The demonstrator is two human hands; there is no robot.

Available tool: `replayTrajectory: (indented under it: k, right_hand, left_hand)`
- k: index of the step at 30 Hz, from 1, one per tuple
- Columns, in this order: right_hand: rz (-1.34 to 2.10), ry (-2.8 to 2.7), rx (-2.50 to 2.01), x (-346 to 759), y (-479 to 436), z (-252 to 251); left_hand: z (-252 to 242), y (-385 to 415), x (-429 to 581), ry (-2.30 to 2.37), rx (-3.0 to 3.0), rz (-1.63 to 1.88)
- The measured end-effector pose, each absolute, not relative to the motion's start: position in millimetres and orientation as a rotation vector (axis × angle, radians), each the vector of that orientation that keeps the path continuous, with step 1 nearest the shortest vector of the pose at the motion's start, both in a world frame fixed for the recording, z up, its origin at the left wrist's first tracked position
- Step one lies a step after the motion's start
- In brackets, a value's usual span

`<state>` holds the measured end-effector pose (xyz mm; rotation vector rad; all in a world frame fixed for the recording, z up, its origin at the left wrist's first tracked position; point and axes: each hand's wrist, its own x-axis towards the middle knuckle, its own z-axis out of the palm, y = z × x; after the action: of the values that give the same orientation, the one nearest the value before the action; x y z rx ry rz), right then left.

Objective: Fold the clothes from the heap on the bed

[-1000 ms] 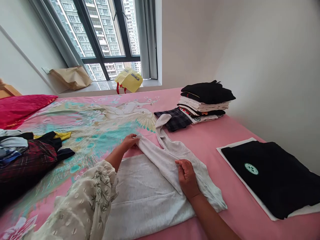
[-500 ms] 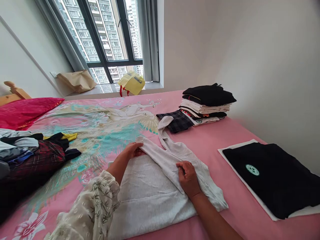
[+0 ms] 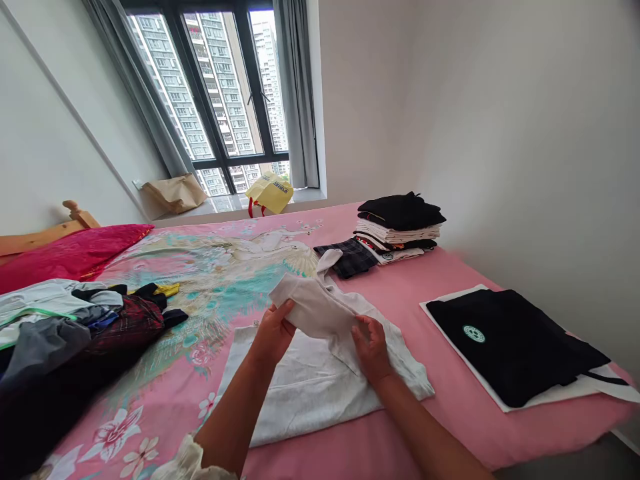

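Observation:
A light grey long-sleeved garment [image 3: 320, 387] lies on the pink patterned bed, its body spread flat and one sleeve reaching toward the window. My left hand [image 3: 275, 331] pinches the cuff end of the other sleeve [image 3: 317, 310] and holds it raised above the garment. Farther along that sleeve, my right hand [image 3: 371, 347] grips the fabric near the shoulder, with the fingertips bent against it. A dark checked folded cloth [image 3: 350, 259] rests just beyond the far sleeve.
Folded clothes [image 3: 400, 230] are stacked near the wall. A black garment with a round green logo [image 3: 515, 343] lies on white fabric at right. Mixed loose clothes [image 3: 100, 327] and a red pillow [image 3: 90, 250] are at left. A yellow bag [image 3: 270, 193] sits by the window.
My left hand has lifted the sleeve's cuff end off the garment and turned it. My right hand stays at the sleeve's upper part. The head view has shifted, showing more of the bed's right edge.

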<state>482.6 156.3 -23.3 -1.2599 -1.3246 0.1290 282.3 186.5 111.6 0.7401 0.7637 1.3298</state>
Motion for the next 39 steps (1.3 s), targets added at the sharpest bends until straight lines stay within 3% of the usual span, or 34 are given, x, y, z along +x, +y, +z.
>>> replayTrajectory:
  k: [4,7,11,27,35,39]
  right_hand:
    - [0.169,-1.378,-1.075,483,122,57]
    - [0.401,-1.622,-0.985,485,97,118]
    - [0.722,-1.677,-0.964,485,74,156]
    - [0.259,-1.710,-1.060,466,16,168]
    - [-0.092,-1.630,-0.885,467,17,182]
    - [0.040,-1.836,-0.827,461,1,151]
  left_hand:
    - [130,140,277,0.789,0.901,1.260]
    - [137,115,283,0.763,1.018,1.167]
    - [143,91,293,0.800,1.141,1.122]
    - [193,25,280,0.955,1.447,1.093]
    - [260,54,286,1.353,2.438,0.679]
    - [287,84,298,1.547,2.722,0.552]
